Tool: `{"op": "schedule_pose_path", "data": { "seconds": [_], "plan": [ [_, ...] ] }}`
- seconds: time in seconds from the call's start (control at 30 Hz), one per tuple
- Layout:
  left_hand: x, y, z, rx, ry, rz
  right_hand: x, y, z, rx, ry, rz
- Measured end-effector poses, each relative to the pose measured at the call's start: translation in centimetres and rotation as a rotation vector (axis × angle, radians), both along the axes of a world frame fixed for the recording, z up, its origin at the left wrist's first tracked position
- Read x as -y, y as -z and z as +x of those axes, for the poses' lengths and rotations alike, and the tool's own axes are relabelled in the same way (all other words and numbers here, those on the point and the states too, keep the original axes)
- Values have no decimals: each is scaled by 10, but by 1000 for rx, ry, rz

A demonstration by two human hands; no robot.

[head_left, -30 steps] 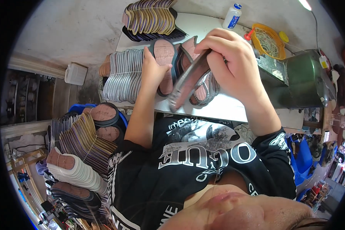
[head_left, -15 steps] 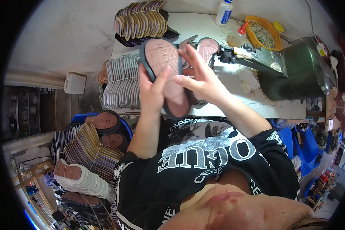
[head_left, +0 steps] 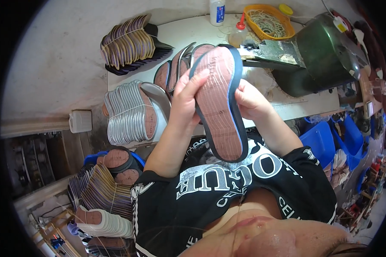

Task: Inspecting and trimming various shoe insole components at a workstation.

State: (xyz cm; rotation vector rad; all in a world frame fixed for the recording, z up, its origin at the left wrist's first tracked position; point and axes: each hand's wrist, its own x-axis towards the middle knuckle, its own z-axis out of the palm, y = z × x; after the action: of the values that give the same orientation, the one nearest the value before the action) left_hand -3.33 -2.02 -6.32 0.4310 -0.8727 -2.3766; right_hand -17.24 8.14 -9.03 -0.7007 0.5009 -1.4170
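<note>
A shoe sole (head_left: 221,111) with a pinkish-brown, lined top and a dark blue rim is held up in front of my chest, its long side running toward me. My left hand (head_left: 188,96) grips its left edge, with the thumb laid over the top face. On the opposite edge, my right hand (head_left: 251,100) pinches the rim, its other fingers partly hidden behind the sole. Just beyond it, more loose soles (head_left: 163,77) lean on the white worktable (head_left: 304,109). Left of my left hand stands a tied stack of silver-edged soles (head_left: 126,111).
At the back are a tied stack of yellow-and-purple-edged soles (head_left: 128,40), a white bottle (head_left: 217,13), a red-tipped bottle (head_left: 240,34) and an orange basket (head_left: 248,13) of pale bands. A dark green machine (head_left: 321,55) occupies the right. More bundled soles (head_left: 103,184) sit lower left; blue chairs (head_left: 319,139) stand right.
The sole has come nearer my chest and tilted the other way. My right hand, spread beside it before, now holds its right edge. The view has shifted, moving the table's things leftward.
</note>
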Motion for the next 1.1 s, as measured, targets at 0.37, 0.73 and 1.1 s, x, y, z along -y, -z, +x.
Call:
{"op": "schedule_pose_path", "data": {
  "seconds": [0.37,0.73,1.1],
  "plan": [
    [9,10,-27,139,-356,-574,4,-7,-21,-478,108,142],
    [53,40,-86,580,-480,-948,15,-7,-60,-594,454,225],
    [70,65,-116,532,-285,-698,-27,4,-64,-80,323,349]
  ]
}}
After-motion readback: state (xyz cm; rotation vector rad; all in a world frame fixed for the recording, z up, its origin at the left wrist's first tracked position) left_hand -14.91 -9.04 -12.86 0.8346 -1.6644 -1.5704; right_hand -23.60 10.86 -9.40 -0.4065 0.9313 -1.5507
